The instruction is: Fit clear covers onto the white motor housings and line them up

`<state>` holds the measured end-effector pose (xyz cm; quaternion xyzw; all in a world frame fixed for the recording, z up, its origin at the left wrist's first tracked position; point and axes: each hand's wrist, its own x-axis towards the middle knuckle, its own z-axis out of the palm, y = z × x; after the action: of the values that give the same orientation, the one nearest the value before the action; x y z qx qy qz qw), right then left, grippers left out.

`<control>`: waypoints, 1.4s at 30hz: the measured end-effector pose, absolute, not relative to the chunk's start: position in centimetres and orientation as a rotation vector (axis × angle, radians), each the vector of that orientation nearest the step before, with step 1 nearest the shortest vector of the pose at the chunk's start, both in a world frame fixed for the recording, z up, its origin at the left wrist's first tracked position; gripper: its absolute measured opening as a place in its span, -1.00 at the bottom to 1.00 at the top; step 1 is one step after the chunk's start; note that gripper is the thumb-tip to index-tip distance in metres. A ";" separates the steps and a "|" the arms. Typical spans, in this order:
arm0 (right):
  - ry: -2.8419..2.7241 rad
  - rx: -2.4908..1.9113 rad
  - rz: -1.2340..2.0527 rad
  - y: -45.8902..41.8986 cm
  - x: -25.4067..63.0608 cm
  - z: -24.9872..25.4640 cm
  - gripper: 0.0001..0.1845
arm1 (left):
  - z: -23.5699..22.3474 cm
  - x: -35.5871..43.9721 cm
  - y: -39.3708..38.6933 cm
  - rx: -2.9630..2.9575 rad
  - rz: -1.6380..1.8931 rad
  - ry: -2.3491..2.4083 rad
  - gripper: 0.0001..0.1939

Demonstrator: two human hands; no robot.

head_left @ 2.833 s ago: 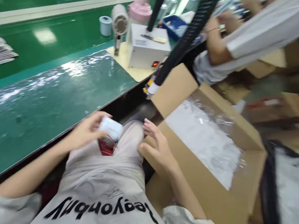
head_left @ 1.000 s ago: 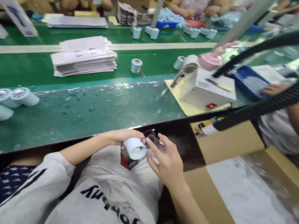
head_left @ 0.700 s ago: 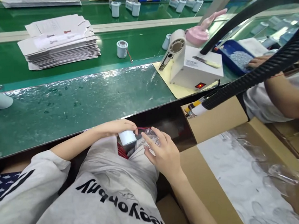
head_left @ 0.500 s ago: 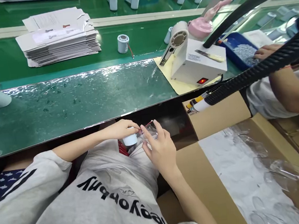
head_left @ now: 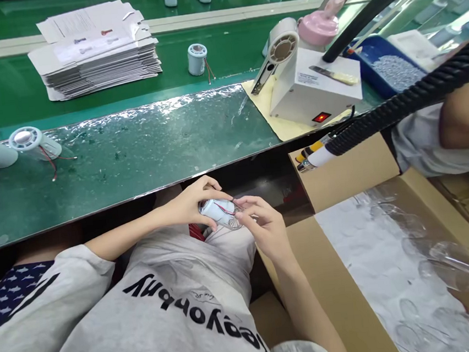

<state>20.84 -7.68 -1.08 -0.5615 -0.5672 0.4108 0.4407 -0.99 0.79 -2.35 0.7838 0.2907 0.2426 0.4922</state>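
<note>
Table [head_left: 132,144]: near edge slants farther toward the right. Open carton [head_left: 330,266]: bounds movement at right. Left hand [head_left: 193,203]: wrapped around a light-blue cylinder [head_left: 215,213]. Right hand [head_left: 269,225]: fingers narrowed at its right end; held item unclear. Cylinder: over the lap [head_left: 230,245], long axis left-right.

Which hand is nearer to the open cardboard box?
Right. The right hand is just left of the cardboard box; the left hand is farther left, holding the light-blue cylinder.
</note>
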 end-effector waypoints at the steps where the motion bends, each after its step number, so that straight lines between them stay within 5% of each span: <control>1: -1.357 -1.387 1.055 -7.7 20.9 -1.0 -0.69 | -2.5 -1.1 0.8 1.912 0.569 0.668 -0.30; 9: -1.172 -1.215 1.160 -7.6 21.3 -1.5 -0.66 | -1.1 -0.9 0.3 1.612 0.479 0.572 -0.32; 16: -1.785 -1.236 0.736 -9.0 22.2 -0.8 -0.64 | -1.1 -1.0 -0.6 1.227 0.442 0.620 -0.24; 42: -1.365 -1.204 1.302 -10.0 22.1 -0.3 -0.51 | 0.7 -1.8 -0.7 1.634 0.470 0.410 -0.29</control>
<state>22.12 -9.98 -0.35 -0.4840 -0.5486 0.5236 0.4367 -1.76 -0.65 0.66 0.7169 0.1798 0.2061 0.6413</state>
